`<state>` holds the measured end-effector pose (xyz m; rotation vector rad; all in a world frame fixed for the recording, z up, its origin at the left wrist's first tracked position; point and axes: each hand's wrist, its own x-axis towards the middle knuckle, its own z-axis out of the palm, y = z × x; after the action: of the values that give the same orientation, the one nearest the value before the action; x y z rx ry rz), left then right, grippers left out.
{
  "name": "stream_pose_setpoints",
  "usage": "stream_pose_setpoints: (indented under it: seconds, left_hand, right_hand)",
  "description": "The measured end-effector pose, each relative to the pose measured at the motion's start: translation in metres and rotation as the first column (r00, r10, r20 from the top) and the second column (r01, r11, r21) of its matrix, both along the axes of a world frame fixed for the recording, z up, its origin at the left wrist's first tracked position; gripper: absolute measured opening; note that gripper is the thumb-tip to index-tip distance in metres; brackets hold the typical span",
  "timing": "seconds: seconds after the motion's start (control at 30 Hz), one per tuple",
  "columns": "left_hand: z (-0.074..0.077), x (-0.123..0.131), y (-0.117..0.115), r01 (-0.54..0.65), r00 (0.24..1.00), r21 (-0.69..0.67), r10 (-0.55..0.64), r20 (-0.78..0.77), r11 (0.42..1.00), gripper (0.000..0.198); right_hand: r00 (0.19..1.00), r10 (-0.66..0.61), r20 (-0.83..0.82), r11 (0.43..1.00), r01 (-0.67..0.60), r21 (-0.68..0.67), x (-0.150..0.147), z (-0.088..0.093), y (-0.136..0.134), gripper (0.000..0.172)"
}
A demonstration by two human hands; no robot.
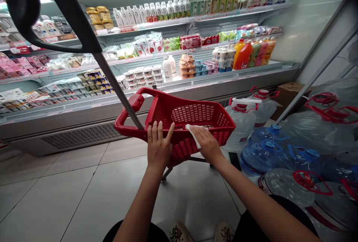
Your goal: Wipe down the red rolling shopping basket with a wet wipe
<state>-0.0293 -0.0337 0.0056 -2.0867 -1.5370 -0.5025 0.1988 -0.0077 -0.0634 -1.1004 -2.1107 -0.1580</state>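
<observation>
A red plastic shopping cart [192, 102] with a lattice basket stands before me on thin legs. My left hand [159, 145] rests on its near rim, fingers stretched out and thumb spread. Further along that rim, my right hand [205, 143] presses a white cloth [195, 137], perhaps a tissue, against the side; the palm covers part of it. Rising from the cart's handle end, a metal pole [116, 85] carries a black loop-shaped grip [64, 14] at upper left.
A refrigerated display [179, 89] with bottles, cartons and cups runs behind the cart. Large water jugs [268, 152] crowd the right side, and a dark phone-like object [234, 161] lies on the tiled floor [117, 201] beside them. A cardboard box [289, 94] stands behind the jugs.
</observation>
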Motion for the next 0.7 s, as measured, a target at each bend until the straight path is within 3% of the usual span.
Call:
stream_pose_setpoints:
  seconds: [0.1, 0.17, 0.27, 0.4, 0.47, 0.57, 0.7]
  left_hand:
    - [0.002, -0.004, 0.0, -0.014, 1.0, 0.005, 0.014, 0.019, 1.0, 0.078]
    - [0.002, 0.001, -0.001, -0.028, 0.999, 0.006, 0.027, 0.037, 1.0, 0.074]
    - [-0.002, 0.018, -0.001, -0.036, 0.997, 0.005, 0.036, 0.067, 0.999, 0.064]
    - [-0.014, 0.041, 0.0, -0.029, 0.995, -0.006, 0.03, 0.094, 1.0, 0.054]
    - [-0.02, 0.042, 0.003, -0.007, 0.996, -0.012, 0.008, 0.091, 1.0, 0.055]
    - [-0.021, 0.028, 0.006, 0.043, 0.998, -0.036, -0.041, 0.056, 0.998, 0.066]
    - [-0.013, 0.005, 0.012, 0.027, 0.999, -0.067, -0.025, 0.032, 0.997, 0.075]
  right_hand:
    - [0.995, -0.097, 0.021, 0.995, 0.097, 0.009, 0.053, -0.016, 0.0, 0.072]
    - [0.986, -0.165, 0.007, 0.986, 0.165, -0.005, 0.064, -0.021, 0.0, 0.069]
    - [0.978, -0.206, -0.035, 0.978, 0.206, -0.017, 0.034, -0.016, -0.001, 0.067]
    - [0.996, -0.086, -0.026, 0.996, 0.086, -0.011, -0.036, 0.002, -0.003, 0.069]
    - [0.999, -0.044, -0.002, 0.999, 0.044, -0.01, -0.048, 0.008, -0.002, 0.07]
    - [0.997, -0.031, 0.066, 1.0, 0.031, 0.001, -0.019, 0.003, 0.001, 0.069]
    - [0.989, -0.103, 0.106, 0.995, 0.102, 0.008, 0.059, -0.019, 0.003, 0.067]
